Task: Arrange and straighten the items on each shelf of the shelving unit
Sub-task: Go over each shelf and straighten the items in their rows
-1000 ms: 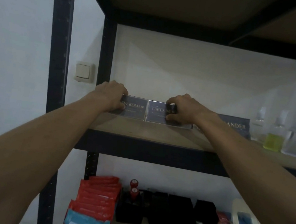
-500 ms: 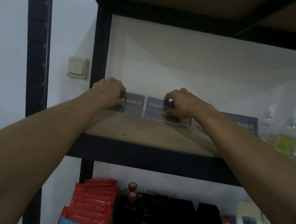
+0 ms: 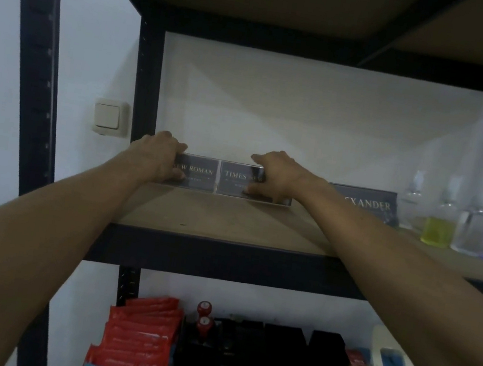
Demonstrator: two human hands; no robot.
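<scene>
The left nameplate (image 3: 197, 173), gripped by the left hand (image 3: 161, 155), and the middle nameplate (image 3: 234, 178), gripped by the right hand (image 3: 279, 174), are dark slate blue with pale gold lettering. Right of the right hand's grip, a third nameplate (image 3: 368, 203) matches them; beyond it, a clear bottle (image 3: 439, 226) holds yellow-green liquid. Beneath both grips, the shelf board (image 3: 228, 218) is tan, its frame (image 3: 222, 258) black. Far below, red packets (image 3: 138, 340) and black boxes (image 3: 280, 354).
</scene>
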